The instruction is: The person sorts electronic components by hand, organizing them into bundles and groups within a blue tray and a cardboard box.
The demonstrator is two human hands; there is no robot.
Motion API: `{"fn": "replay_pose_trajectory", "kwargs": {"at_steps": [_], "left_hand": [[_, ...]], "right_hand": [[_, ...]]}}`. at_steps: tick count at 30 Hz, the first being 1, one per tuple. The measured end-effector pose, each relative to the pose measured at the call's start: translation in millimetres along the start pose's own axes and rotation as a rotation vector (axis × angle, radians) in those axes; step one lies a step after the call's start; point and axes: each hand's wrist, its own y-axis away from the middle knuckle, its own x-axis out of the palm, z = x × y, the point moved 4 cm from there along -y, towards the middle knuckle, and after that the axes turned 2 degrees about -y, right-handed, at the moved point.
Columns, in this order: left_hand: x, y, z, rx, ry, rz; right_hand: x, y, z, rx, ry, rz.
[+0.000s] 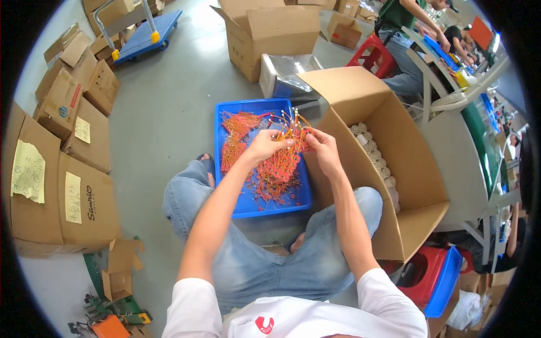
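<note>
Bundle of orange wire pieces (284, 149): thin looped orange-red leads with pale tips, tangled, lifted over the blue tray (225, 169), upper ends fanned out, lower ends trailing down into it. More loose orange wire pieces (234, 138) lie heaped in the tray's far-left part.

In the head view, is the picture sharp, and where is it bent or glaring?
Head view: hands and orange wires sharp at centre; the table edge bends toward the rim; black corners frame the image; mild glare on the plastic bag; light even, shadows soft.
</note>
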Motion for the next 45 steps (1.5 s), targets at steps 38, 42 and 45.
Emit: {"fn": "replay_pose_trajectory", "kwargs": {"at_steps": [38, 42, 45], "left_hand": [[-44, 3, 54, -0.311, -0.608, -0.294], [-29, -16, 59, -0.263, -0.404, -0.237], [-43, -7, 71, -0.224, -0.28, -0.235]], "right_hand": [[8, -23, -107, 0.109, 0.604, -0.143], [-11, -35, -108, -0.022, 0.562, -0.078], [31, -23, -84, 0.05, 0.285, 0.048]]}}
